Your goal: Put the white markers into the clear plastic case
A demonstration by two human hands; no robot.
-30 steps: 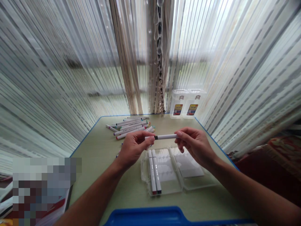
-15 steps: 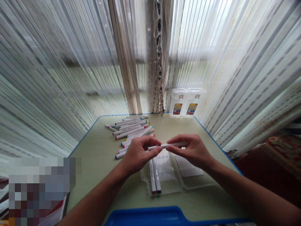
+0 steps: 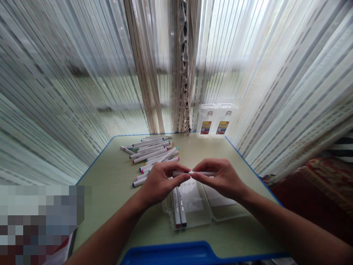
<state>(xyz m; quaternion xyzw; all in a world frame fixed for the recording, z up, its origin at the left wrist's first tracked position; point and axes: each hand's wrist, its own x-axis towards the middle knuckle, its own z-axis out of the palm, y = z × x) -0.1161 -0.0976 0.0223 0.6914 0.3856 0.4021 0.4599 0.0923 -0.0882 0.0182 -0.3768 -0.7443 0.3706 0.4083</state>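
Both my hands hold one white marker (image 3: 202, 172) level above the table. My left hand (image 3: 161, 182) pinches its left end, my right hand (image 3: 219, 178) pinches its right part, and the fingertips of the two hands nearly touch. Right below them lies an open clear plastic case (image 3: 204, 217) with two markers (image 3: 178, 208) side by side in its left half. A heap of several loose white markers with coloured caps (image 3: 150, 154) lies on the table to the far left of my hands.
Two shut clear marker boxes (image 3: 216, 121) stand upright at the table's far edge against the striped curtains. A blue tray edge (image 3: 171, 254) runs along the near side. The table (image 3: 116, 184) has a blue rim.
My hands have come lower and closer together on the marker; the dark tip seen earlier between them is hidden now. The view has shifted a little.
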